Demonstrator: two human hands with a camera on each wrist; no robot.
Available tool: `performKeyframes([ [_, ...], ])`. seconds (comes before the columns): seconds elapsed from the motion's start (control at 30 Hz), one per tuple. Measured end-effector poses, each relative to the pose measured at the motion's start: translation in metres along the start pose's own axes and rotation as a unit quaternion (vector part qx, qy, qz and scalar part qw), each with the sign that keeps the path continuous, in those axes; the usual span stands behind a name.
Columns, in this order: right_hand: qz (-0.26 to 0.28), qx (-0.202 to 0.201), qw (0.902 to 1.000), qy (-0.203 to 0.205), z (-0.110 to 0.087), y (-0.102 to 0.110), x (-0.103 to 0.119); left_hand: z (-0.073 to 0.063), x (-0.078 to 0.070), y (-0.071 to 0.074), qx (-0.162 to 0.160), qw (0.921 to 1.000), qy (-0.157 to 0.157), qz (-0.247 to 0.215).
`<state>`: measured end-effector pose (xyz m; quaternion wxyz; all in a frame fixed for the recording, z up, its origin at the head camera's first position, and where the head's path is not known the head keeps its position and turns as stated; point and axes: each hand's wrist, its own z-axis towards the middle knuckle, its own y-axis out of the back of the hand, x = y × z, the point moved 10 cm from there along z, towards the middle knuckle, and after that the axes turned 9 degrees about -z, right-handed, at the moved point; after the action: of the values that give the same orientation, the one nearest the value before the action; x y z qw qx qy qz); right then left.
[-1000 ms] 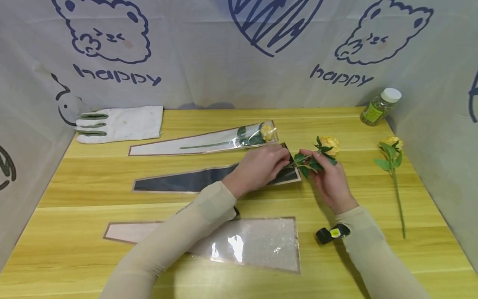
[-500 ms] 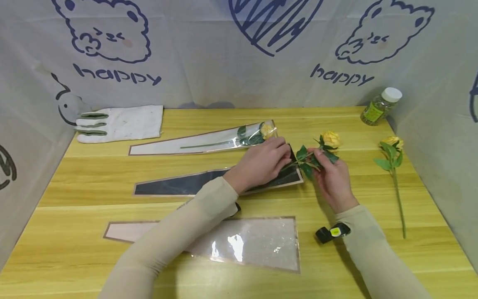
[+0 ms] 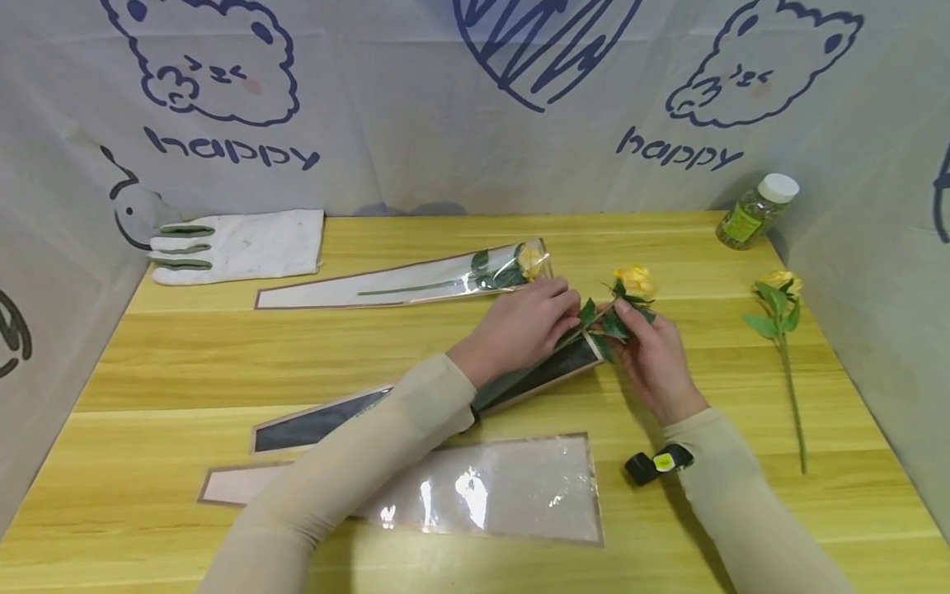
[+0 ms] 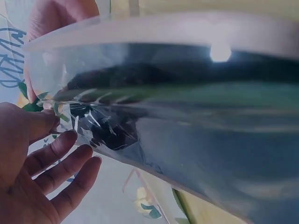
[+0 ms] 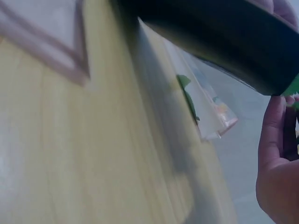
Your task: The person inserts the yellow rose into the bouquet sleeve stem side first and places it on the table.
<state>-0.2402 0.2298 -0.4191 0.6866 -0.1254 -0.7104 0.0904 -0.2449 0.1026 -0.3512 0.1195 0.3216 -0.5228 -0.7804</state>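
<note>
In the head view my left hand [image 3: 523,326] pinches the wide, open end of a tapered black flower sleeve [image 3: 552,375], made of clear and dark film with a pinkish border. My right hand [image 3: 659,359] pinches the stem of a yellow artificial rose [image 3: 634,282] just below its bloom. Its leaves [image 3: 612,323] are at the sleeve's mouth, and the lower stem runs inside. Close up in the left wrist view, crinkled film [image 4: 107,126] lies by the left fingertips. The right wrist view shows the sleeve's dark underside [image 5: 210,37] raised over the table.
A sleeve with a yellow rose inside [image 3: 438,276] lies behind. A pale sleeve [image 3: 519,487] lies in front. Another rose [image 3: 788,363] is at the right, near a white-capped jar [image 3: 757,212]. White gloves [image 3: 252,245] lie back left.
The rose has moved left and deeper into the black sleeve. The sleeve's narrow end has swung toward the front edge, and the pale sleeve has shifted slightly.
</note>
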Motion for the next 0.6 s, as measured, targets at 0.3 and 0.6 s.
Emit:
performKeyframes([
  [0.3,0.038,-0.017,0.9991,0.002,0.0014,0.0062,0.0008,-0.0004,-0.0016,-0.0048,0.015,0.9997,0.004,0.017],
  [0.6,-0.051,-0.039,0.9977,0.021,0.0019,0.0071,0.0060,0.0003,-0.0031,0.0015,-0.007,0.9999,0.003,0.015],
])
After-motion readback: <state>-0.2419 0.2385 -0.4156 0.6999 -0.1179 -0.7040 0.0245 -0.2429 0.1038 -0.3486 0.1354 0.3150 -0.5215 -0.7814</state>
